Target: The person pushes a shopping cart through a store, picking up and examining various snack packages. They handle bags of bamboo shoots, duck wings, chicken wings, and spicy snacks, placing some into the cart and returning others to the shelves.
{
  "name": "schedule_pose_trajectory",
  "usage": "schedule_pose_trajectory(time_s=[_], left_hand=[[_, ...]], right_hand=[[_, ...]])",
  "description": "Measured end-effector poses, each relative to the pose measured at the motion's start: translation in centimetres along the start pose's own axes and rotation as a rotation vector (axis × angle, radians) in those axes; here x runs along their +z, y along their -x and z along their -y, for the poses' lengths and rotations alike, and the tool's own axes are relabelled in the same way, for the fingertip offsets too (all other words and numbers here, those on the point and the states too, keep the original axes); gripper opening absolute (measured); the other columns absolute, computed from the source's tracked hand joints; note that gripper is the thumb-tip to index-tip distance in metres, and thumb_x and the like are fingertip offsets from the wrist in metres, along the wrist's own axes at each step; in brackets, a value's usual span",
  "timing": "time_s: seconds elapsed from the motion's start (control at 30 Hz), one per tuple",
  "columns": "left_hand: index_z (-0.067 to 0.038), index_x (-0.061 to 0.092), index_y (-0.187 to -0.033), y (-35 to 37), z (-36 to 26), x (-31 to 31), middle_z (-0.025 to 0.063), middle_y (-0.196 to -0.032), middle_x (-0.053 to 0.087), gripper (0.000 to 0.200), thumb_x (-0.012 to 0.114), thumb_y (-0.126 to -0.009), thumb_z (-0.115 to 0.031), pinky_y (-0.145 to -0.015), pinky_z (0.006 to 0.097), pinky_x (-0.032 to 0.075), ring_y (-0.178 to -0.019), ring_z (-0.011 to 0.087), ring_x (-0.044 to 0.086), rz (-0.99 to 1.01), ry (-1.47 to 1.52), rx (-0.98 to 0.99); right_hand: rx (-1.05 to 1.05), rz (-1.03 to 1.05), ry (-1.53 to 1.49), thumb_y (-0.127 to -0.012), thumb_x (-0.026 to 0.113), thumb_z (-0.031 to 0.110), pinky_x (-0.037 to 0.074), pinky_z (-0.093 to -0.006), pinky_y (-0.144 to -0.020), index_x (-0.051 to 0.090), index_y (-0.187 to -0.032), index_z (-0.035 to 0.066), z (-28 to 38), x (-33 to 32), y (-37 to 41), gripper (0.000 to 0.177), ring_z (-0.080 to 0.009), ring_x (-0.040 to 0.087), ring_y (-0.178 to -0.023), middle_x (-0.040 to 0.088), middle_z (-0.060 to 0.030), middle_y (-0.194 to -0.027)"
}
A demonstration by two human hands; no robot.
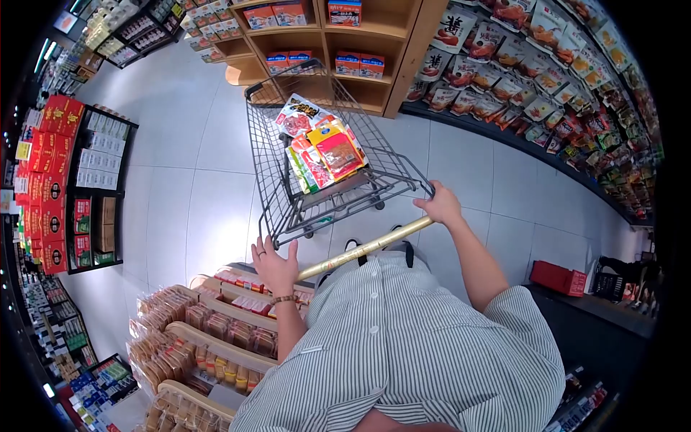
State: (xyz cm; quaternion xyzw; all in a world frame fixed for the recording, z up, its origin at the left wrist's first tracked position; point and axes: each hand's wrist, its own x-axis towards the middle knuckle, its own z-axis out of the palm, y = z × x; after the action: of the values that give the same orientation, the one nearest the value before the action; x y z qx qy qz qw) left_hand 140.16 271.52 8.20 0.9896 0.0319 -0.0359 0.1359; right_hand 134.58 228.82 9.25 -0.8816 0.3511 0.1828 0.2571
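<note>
The snack packs (pixel 327 147) in the cart (pixel 309 216) overlap, so the lower ones are partly covered, and their small print is too fine to read. The shoes (pixel 352 244) are mostly hidden by the bar (pixel 367 248) and shirt (pixel 403 331). The far-left shelves (pixel 54 317) blur; the right racks (pixel 554 93) run past the view's dark rim.

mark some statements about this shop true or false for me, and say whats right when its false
1. Several packets lie in the cart. True.
2. The cart's handle is bright blue. False: it is gold.
3. The bracelet is on the same side as the left hand. True.
4. The right hand is holding a packet. False: it is at the handle's end.
5. Wooden shelves stand beyond the cart. True.
6. The shirt is plain. False: it is striped.
</note>
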Motion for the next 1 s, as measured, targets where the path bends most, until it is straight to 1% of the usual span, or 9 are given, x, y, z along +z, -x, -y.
schedule_pose_trajectory(time_s=[0.17, 0.37, 0.53, 0.57, 0.77, 0.8, 0.87, 0.93, 1.0], left_hand=[[0.001, 0.057, -0.138, -0.1, 0.6, 0.4, 0.0239, -0.149, 0.049, 0.08, 0.069, -0.086, -0.059, -0.117, 0.0497, 0.033, -0.143, 0.0425, 0.037, 0.043, -0.012, 0.087], [0.003, 0.057, -0.137, -2.4, 0.8, 0.7, 0.0262, -0.146, 0.052, 0.082, 0.068, -0.086, -0.06, -0.115, 0.0499, 0.036, -0.141, 0.045, 0.04, 0.074, 0.009, 0.256], [0.0, 0.056, -0.139, -3.7, -0.7, 0.7, 0.0243, -0.147, 0.052, 0.083, 0.068, -0.086, -0.062, -0.114, 0.0495, 0.037, -0.141, 0.0434, 0.04, 0.122, -0.011, 0.348], [0.0, 0.056, -0.139, -3.5, 0.5, 0.8, 0.0243, -0.147, 0.052, 0.083, 0.068, -0.086, -0.062, -0.114, 0.0495, 0.037, -0.141, 0.0434, 0.04, 0.118, -0.006, 0.36], [-0.001, 0.055, -0.14, -4.3, -2.6, 1.3, 0.0216, -0.15, 0.05, 0.082, 0.069, -0.086, -0.06, -0.115, 0.0482, 0.035, -0.143, 0.0404, 0.038, 0.164, -0.027, 0.461], [-0.001, 0.055, -0.14, -4.2, -1.0, 1.3, 0.0215, -0.149, 0.05, 0.081, 0.07, -0.085, -0.059, -0.115, 0.0483, 0.035, -0.143, 0.0402, 0.038, 0.165, -0.018, 0.478], [-0.001, 0.055, -0.14, -4.3, -2.8, 1.4, 0.0214, -0.149, 0.05, 0.081, 0.07, -0.085, -0.058, -0.115, 0.0484, 0.035, -0.142, 0.04, 0.039, 0.187, -0.02, 0.494], [0.001, 0.056, -0.138, -4.5, -4.1, 1.6, 0.0244, -0.145, 0.053, 0.08, 0.072, -0.084, -0.056, -0.112, 0.0476, 0.04, -0.139, 0.0426, 0.043, 0.17, -0.006, 0.545], [0.001, 0.055, -0.138, -4.5, -5.3, 2.2, 0.0245, -0.145, 0.053, 0.08, 0.073, -0.084, -0.056, -0.112, 0.0475, 0.041, -0.139, 0.0423, 0.043, 0.165, -0.008, 0.574]], right_hand=[[0.086, -0.029, -0.059, -0.076, 0.08, 0.049, 0.055, -0.044, -0.087, 0.054, -0.14, 0.005, -2.2, 1.4, 3.7, 0.082, -0.0317, 0.071, -0.099, 0.075, -0.0118, -0.099], [0.173, -0.115, -0.149, -0.076, 0.08, 0.049, 0.055, -0.0448, -0.085, 0.056, -0.139, 0.006, -3.5, 3.0, 7.5, 0.08, -0.0322, 0.072, -0.096, 0.075, -0.0121, -0.097], [0.26, -0.164, -0.163, -0.076, 0.08, 0.048, 0.055, -0.0448, -0.084, 0.055, -0.139, 0.004, -5.0, 3.8, 9.7, 0.08, -0.0325, 0.071, -0.094, 0.074, -0.0127, -0.095], [0.264, -0.177, -0.167, -0.076, 0.08, 0.048, 0.055, -0.0448, -0.084, 0.055, -0.139, 0.004, -5.0, 5.3, 10.9, 0.08, -0.0325, 0.071, -0.094, 0.074, -0.0127, -0.095], [0.363, -0.228, -0.256, -0.076, 0.08, 0.048, 0.055, -0.0434, -0.083, 0.054, -0.14, 0.001, -7.7, 5.9, 12.8, 0.083, -0.0322, 0.071, -0.094, 0.074, -0.0135, -0.094], [0.373, -0.249, -0.274, -0.076, 0.081, 0.047, 0.055, -0.043, -0.084, 0.054, -0.14, 0.001, -7.4, 7.7, 14.2, 0.083, -0.0321, 0.071, -0.094, 0.074, -0.0141, -0.093], [0.399, -0.253, -0.292, -0.076, 0.081, 0.046, 0.055, -0.0426, -0.084, 0.053, -0.14, 0.001, -8.6, 7.1, 14.6, 0.083, -0.032, 0.071, -0.093, 0.073, -0.0148, -0.093], [0.43, -0.255, -0.292, -0.076, 0.082, 0.045, 0.055, -0.0425, -0.085, 0.053, -0.141, 0.0, -9.4, 7.0, 15.0, 0.084, -0.0325, 0.071, -0.094, 0.073, -0.016, -0.093], [0.451, -0.265, -0.313, -0.076, 0.082, 0.044, 0.054, -0.0427, -0.086, 0.052, -0.141, -0.001, -10.4, 7.1, 15.4, 0.084, -0.0329, 0.071, -0.094, 0.074, -0.0161, -0.094]])
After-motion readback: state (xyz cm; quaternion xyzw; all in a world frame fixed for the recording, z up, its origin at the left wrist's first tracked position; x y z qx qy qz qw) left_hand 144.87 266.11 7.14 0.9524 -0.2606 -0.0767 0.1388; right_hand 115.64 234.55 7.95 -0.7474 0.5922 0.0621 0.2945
